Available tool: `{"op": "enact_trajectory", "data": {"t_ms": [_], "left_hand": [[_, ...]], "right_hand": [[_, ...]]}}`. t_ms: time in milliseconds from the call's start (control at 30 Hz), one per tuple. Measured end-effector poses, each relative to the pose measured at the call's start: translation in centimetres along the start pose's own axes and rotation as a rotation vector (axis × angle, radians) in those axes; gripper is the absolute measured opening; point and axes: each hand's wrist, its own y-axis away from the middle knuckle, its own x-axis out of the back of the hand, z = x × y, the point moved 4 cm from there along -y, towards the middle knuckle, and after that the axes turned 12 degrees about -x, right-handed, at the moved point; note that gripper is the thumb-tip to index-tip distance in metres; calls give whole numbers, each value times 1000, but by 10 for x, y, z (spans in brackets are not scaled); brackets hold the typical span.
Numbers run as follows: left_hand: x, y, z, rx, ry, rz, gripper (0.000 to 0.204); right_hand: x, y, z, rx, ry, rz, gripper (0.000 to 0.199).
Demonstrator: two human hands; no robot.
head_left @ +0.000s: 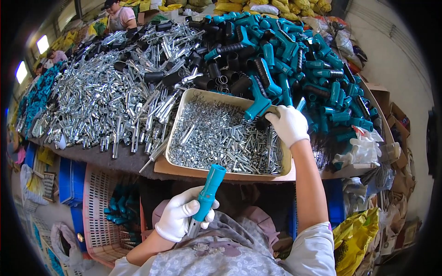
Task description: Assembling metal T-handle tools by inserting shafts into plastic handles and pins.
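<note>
My left hand (184,214), in a white glove, is closed around a teal plastic tube-shaped housing (212,181) held upright and slightly tilted in front of my lap. A grey metal end shows below that grip. My right hand (291,125), also gloved, is over the right rim of a cream tray (174,138). Its fingers are curled together, and what they hold, if anything, is hidden. Close beside its thumb lies a teal pistol-shaped housing (258,99) with a black grip strip. Small metal nuts, pins and springs (221,138) fill the tray.
Left of the tray spreads a heap of shiny metal rods and sockets (106,92). More teal housings (322,73) are piled at the far right. Below the table edge stand a pink basket (99,207) and a blue crate (71,181). A person (120,17) is at the far left.
</note>
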Motion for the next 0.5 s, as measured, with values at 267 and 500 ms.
{"op": "enact_trajectory", "data": {"t_ms": [267, 500], "left_hand": [[8, -1, 1, -6, -45, 4, 68], [6, -5, 1, -18, -79, 14, 63]], "right_hand": [[3, 13, 12, 82, -726, -16, 18], [42, 88, -38, 229, -719, -87, 48]]}}
